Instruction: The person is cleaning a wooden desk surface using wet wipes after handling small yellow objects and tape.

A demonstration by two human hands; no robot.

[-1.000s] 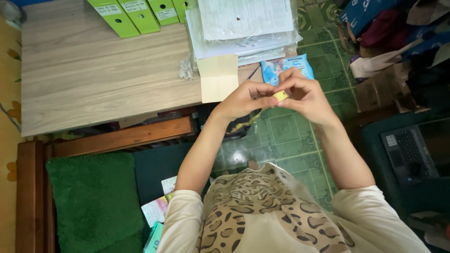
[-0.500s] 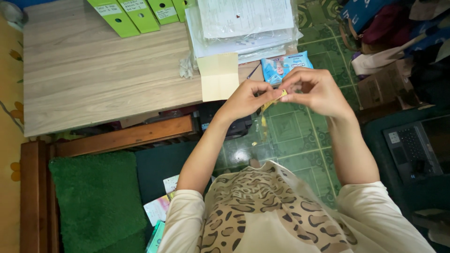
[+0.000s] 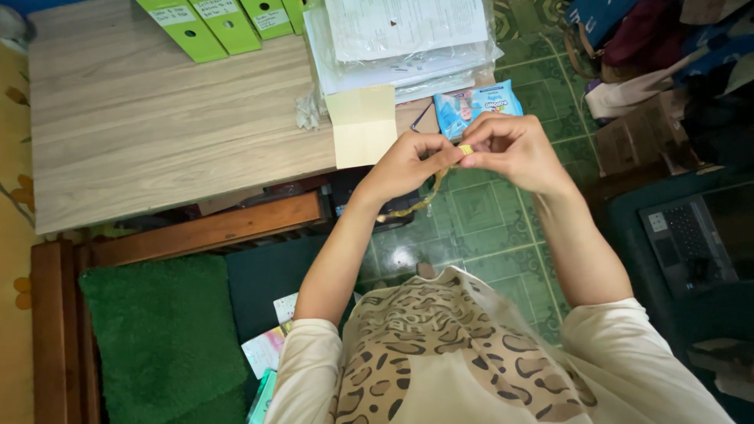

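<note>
Seen from above, the person's left hand [image 3: 404, 163] and right hand [image 3: 510, 149] meet in mid-air, fingertips pinched together on a thin yellow tape [image 3: 465, 149]. The small bright yellow end sits between both sets of fingertips, and the rest of the tape [image 3: 416, 204] trails out under the left hand, its long axis running down and to the left, with the loose end pointing toward the left wrist. Both hands are closed on the tape in a fingertip pinch.

The hands hover just past the near right corner of a pale wooden table [image 3: 173, 126], over a green tiled floor [image 3: 487, 228]. Just beyond the fingers, at the table's edge, lies a blue packet of wipes [image 3: 471, 106], and beside it a cream folded card [image 3: 361, 126] overhangs the edge. Behind these are stacked papers in plastic sleeves [image 3: 404, 39] and green file boxes [image 3: 220, 20]. The left part of the tabletop is bare. To the right, well apart, sit bags [image 3: 652, 47] and a laptop [image 3: 695, 239]. Below the table edge are a wooden frame [image 3: 204, 232] and a green mat [image 3: 157, 338].
</note>
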